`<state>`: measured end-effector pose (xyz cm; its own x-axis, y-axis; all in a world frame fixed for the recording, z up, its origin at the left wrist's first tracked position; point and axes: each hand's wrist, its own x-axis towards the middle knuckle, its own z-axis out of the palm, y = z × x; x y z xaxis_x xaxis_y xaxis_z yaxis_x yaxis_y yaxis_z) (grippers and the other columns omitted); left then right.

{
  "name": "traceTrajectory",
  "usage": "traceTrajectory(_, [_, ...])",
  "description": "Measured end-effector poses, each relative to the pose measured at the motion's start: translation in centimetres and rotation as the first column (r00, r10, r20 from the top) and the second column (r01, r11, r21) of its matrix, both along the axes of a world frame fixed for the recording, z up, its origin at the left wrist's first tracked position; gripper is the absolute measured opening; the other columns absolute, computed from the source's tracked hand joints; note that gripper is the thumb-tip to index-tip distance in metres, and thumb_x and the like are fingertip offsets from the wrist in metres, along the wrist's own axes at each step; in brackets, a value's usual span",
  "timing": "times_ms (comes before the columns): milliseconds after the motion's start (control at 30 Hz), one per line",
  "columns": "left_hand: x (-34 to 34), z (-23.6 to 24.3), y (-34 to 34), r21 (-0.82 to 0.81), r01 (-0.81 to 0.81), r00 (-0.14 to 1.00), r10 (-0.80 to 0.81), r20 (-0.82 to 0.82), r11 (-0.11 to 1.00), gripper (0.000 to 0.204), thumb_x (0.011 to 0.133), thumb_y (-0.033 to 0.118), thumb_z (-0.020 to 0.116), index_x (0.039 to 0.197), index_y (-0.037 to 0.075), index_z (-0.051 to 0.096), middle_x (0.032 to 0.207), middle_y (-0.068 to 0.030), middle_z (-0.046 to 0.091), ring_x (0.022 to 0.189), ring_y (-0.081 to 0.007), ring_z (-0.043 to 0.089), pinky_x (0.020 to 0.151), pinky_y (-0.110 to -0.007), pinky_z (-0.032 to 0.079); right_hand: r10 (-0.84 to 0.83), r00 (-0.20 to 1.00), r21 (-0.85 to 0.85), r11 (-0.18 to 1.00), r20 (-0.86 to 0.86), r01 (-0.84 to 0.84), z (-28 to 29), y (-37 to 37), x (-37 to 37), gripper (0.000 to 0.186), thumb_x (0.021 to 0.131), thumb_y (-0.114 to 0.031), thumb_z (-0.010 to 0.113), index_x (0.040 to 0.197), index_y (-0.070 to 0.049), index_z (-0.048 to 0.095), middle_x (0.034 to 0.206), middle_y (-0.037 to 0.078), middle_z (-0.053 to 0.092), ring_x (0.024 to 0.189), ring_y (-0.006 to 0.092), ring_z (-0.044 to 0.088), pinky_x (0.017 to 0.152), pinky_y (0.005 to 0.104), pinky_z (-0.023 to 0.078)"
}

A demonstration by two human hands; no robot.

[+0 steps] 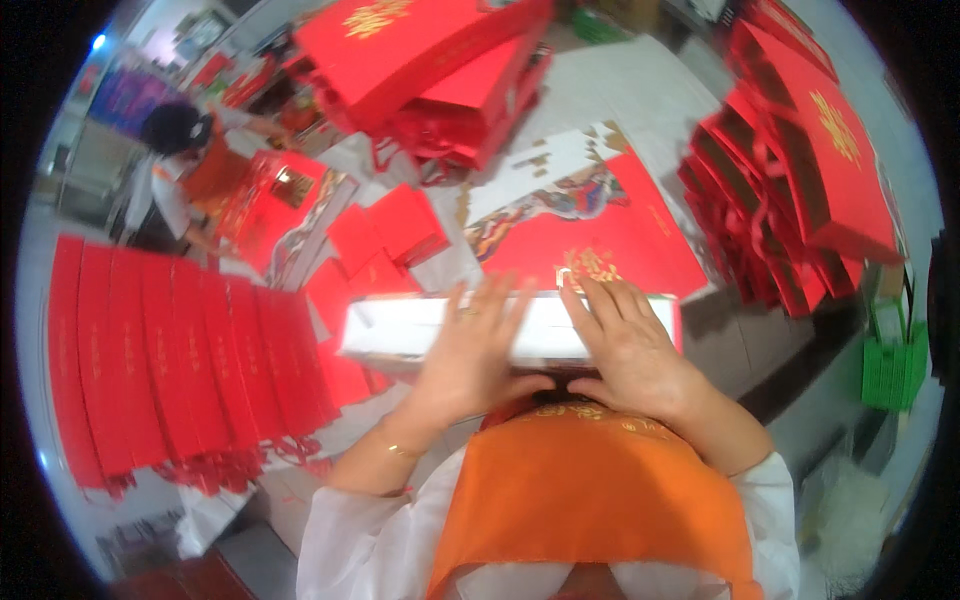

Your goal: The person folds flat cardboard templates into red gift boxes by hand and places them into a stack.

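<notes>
Well, on the left of the frame a row of tall red bags [170, 350] stands side by side, and they look done to me. In the upper left a co-worker [205, 185] leans over a red picture box [265, 225], which I guess is not done yet. Small red boxes [405, 225] lie left of the middle on the tabletop [625, 85], and a big red pile [400, 65] sits at the top. In the middle, the left hand [470, 350] is open flat with its fingers apart, resting on a white-sided box [546, 332]. The right hand [635, 345] rests flat on it too, and neither is curled round it. This box seems shut, so it may be nearly done. A big red panel [650, 235] lies just past it and may be left to do. A heap of red bags [840, 185] on the right looks done too.

The white-sided box is long and thin, with a small grey mark near its left end, plain white in the middle and a bit of red at its right end.
</notes>
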<state>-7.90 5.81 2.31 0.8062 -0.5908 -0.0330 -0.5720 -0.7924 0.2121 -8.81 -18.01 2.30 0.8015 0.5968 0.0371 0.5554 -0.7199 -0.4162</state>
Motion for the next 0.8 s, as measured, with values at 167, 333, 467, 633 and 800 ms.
traceTrajectory(167, [-1.7,-2.6,0.5,-0.157,0.091,0.973,-0.055,0.224,0.983,0.096,0.079,0.064,0.068,0.150,0.004,0.041,0.139,-0.0219,0.053,0.128,-0.0352,0.053,0.110,-0.056,0.035,0.148,0.989,-0.049,0.988,0.001,-0.148,-0.9,3.1,-1.1,0.076,0.080,-0.033,0.079,0.140,0.001,0.047,0.139,0.030,0.044,0.129,0.0455,0.042,0.110,0.0530,0.033])
traceTrajectory(333, [-2.4,-2.8,3.9,-0.265,0.215,0.944,-0.131,0.304,0.940,0.086,0.083,0.064,0.064,0.143,0.004,0.051,0.129,-0.0173,0.061,0.122,-0.0344,0.057,0.110,-0.055,0.034,0.173,0.980,-0.079,0.983,0.100,-0.165,-2.0,5.3,-2.4,0.075,0.078,-0.030,0.080,0.141,-0.003,0.048,0.140,0.028,0.043,0.128,0.0443,0.043,0.109,0.0531,0.034])
traceTrajectory(467, [-4.2,-3.3,10.6,-0.471,0.087,0.863,0.170,0.476,0.878,0.049,0.090,0.043,0.065,0.119,0.003,0.066,0.112,-0.0156,0.067,0.119,-0.0334,0.060,0.113,-0.056,0.031,0.136,0.990,-0.010,0.991,0.038,-0.136,-1.0,6.5,-3.5,0.080,0.077,-0.028,0.083,0.145,-0.008,0.047,0.143,0.026,0.040,0.128,0.0442,0.043,0.109,0.0533,0.035])
traceTrajectory(633, [-6.9,-4.5,18.6,-0.604,-0.166,0.717,0.516,0.469,0.780,0.017,0.081,0.005,0.063,0.097,0.003,0.068,0.097,-0.0122,0.064,0.091,-0.0322,0.060,0.088,-0.047,0.042,0.072,0.997,0.010,0.997,0.027,-0.072,-0.6,7.0,-4.4,0.083,0.077,-0.027,0.083,0.147,-0.008,0.044,0.146,0.025,0.040,0.131,0.0447,0.041,0.110,0.0542,0.034])
traceTrajectory(800, [-9.1,-4.9,18.6,-0.414,-0.220,0.780,0.414,0.469,0.883,0.024,0.076,0.011,0.070,0.100,0.006,0.069,0.102,-0.0093,0.064,0.103,-0.0308,0.058,0.095,-0.045,0.039,0.092,0.996,-0.011,0.996,0.008,-0.092,-0.1,7.8,-4.7,0.082,0.076,-0.026,0.084,0.146,-0.008,0.045,0.146,0.025,0.039,0.131,0.0447,0.041,0.109,0.0536,0.035])
